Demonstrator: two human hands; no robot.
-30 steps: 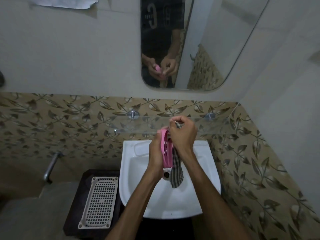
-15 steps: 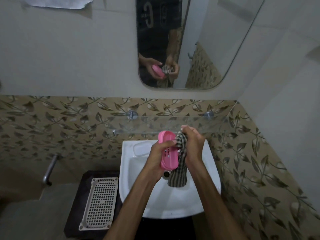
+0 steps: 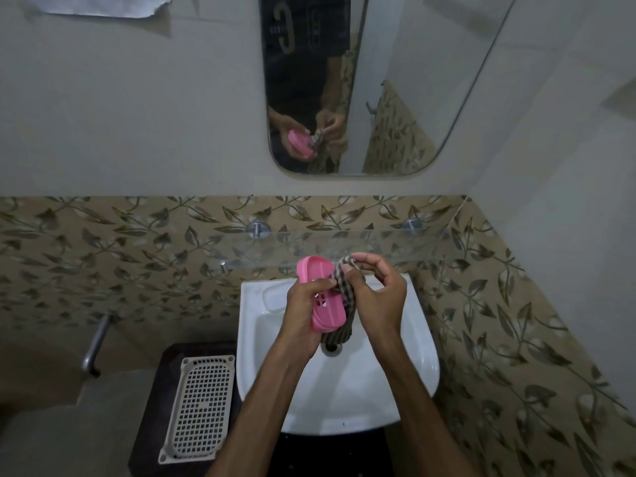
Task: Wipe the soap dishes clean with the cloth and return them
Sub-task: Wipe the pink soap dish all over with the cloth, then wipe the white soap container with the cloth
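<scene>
A pink soap dish (image 3: 321, 294) with drain holes is held over the white basin, its hollow side facing me. My left hand (image 3: 303, 311) grips it from the left, thumb across its middle. My right hand (image 3: 377, 297) pinches a checked cloth (image 3: 342, 287) against the dish's right edge. The cloth's tail (image 3: 335, 335) hangs down behind the dish toward the drain. A white perforated tray (image 3: 201, 407), possibly another soap dish, lies on the dark stand to the left.
The white wash basin (image 3: 406, 366) sits below my hands against a leaf-patterned tiled wall. A glass shelf (image 3: 395, 242) runs just behind my hands. A mirror (image 3: 395, 98) hangs above. A metal pipe (image 3: 94, 346) juts out at the left.
The pink dish has turned from edge-on to showing its hollow side. My right hand has shifted to the dish's right edge with the cloth bunched in its fingertips.
</scene>
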